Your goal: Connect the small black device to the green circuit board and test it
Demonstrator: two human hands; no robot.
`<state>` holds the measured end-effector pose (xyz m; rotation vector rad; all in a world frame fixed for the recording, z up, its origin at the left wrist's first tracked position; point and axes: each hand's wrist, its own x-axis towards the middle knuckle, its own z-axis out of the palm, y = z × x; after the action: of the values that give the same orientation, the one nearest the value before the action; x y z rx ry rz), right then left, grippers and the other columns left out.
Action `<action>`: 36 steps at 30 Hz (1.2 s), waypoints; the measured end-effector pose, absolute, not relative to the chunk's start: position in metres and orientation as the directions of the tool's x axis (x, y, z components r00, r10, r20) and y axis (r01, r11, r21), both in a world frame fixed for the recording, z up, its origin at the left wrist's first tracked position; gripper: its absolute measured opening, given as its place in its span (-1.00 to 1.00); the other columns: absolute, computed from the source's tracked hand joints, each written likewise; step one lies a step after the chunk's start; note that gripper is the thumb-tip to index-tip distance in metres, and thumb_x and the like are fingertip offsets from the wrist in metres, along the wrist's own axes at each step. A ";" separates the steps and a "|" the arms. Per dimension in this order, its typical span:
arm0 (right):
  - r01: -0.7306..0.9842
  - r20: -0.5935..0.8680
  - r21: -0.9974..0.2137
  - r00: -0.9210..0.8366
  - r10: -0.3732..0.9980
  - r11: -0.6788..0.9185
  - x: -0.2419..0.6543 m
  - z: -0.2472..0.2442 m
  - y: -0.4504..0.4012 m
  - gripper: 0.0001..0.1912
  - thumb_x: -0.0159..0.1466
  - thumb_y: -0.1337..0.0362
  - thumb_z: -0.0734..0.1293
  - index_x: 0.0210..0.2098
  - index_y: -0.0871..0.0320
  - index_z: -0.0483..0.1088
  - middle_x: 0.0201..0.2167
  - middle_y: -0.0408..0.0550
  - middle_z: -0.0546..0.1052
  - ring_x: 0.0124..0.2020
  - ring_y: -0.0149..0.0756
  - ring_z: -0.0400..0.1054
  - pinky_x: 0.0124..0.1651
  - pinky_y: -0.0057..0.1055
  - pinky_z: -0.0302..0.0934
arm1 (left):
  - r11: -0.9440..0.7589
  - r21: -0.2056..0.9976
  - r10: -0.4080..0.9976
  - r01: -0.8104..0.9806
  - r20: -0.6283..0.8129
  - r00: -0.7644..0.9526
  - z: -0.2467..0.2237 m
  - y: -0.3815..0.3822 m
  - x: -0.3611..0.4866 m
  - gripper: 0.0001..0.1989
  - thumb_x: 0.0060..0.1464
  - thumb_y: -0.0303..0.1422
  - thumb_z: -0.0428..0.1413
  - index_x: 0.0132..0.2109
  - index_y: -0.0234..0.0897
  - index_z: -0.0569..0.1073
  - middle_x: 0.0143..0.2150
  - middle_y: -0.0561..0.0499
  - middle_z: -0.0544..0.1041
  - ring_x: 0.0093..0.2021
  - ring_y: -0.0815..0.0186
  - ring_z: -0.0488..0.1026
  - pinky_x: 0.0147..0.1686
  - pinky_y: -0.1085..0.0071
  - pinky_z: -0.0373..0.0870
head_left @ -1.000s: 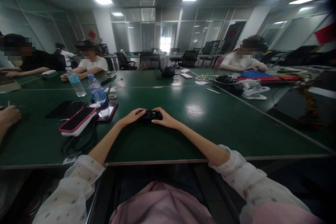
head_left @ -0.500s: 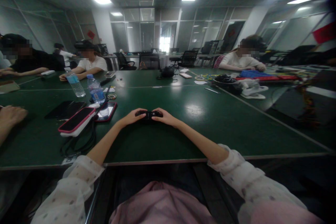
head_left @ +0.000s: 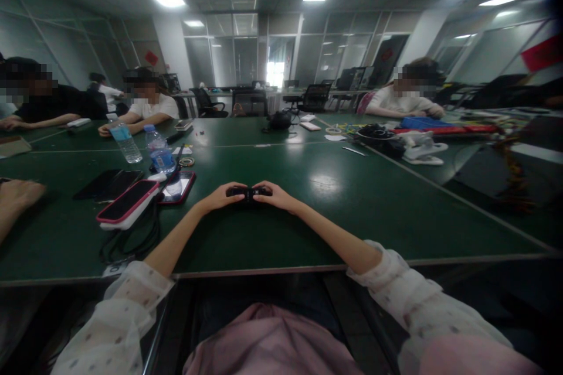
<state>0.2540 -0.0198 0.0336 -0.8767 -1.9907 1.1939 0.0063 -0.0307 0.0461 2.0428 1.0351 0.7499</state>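
Between the person's two hands, at the middle of the view, sits a small, black, oblong device [head_left: 248, 194] with tiny pale markings on its face. The fingers of the left hand [head_left: 222, 195] grasp one end and those of the right hand [head_left: 276, 195] the other, thumbs on the near side; whether the device touches the glossy dark-green surface [head_left: 264, 246] beneath, I cannot tell. Both forearms lead back to sheer white sleeves [head_left: 121, 304] dotted with dark spots. Left of the left hand lies a red-edged phone [head_left: 178, 187] with a bright screen, and next to it a pink-rimmed phone [head_left: 129, 200] with a dark screen, resting on something white. Black cords [head_left: 132, 241] coil just nearer, while flat black slabs [head_left: 108, 183] lie farther left. Behind these stand two clear plastic bottles, one blue-labelled and leaning [head_left: 125, 139], the other blue-capped [head_left: 159, 149], with a small roll of tape [head_left: 187, 162] near the second. Another person's hand [head_left: 21, 194] rests at the left edge. Beyond the right hand lie a slim silvery stick [head_left: 353, 152] and a black bundle [head_left: 382, 139], well apart from it.
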 end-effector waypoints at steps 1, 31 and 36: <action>0.210 0.189 -0.909 -0.563 0.805 0.360 0.254 0.033 -0.020 -0.50 0.11 0.04 0.42 -0.02 0.11 0.34 -0.11 -0.02 0.47 -0.09 -0.23 0.40 0.05 -0.14 0.27 | -0.419 0.802 0.844 0.425 0.171 0.509 0.046 -0.031 0.006 -0.45 0.01 -0.05 0.13 0.10 -0.24 0.39 0.09 -0.10 0.43 0.09 0.12 0.36 0.12 0.18 0.24; 0.091 0.165 -0.970 -0.445 0.880 0.228 0.255 0.036 -0.020 -0.55 0.09 0.12 0.45 -0.07 0.10 0.36 -0.20 -0.06 0.50 -0.17 -0.27 0.41 -0.04 -0.25 0.29 | -0.252 0.914 0.924 0.319 0.128 0.361 0.036 -0.019 0.004 -0.40 0.05 0.06 0.04 0.08 -0.28 0.42 0.05 -0.11 0.47 0.06 0.12 0.38 0.11 0.20 0.24; 0.092 0.158 -0.971 -0.452 0.878 0.222 0.257 0.036 -0.020 -0.54 0.08 0.11 0.45 -0.06 0.08 0.36 -0.17 -0.06 0.49 -0.15 -0.26 0.40 -0.03 -0.23 0.28 | -0.238 0.921 0.926 0.310 0.119 0.358 0.038 -0.021 0.005 -0.39 0.02 0.05 0.07 0.06 -0.30 0.43 0.03 -0.12 0.49 0.04 0.12 0.40 0.08 0.21 0.26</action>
<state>0.2566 -0.0205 0.0365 -0.9078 -1.7363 1.3047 0.0046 -0.0209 0.0381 1.7479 1.0983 0.8879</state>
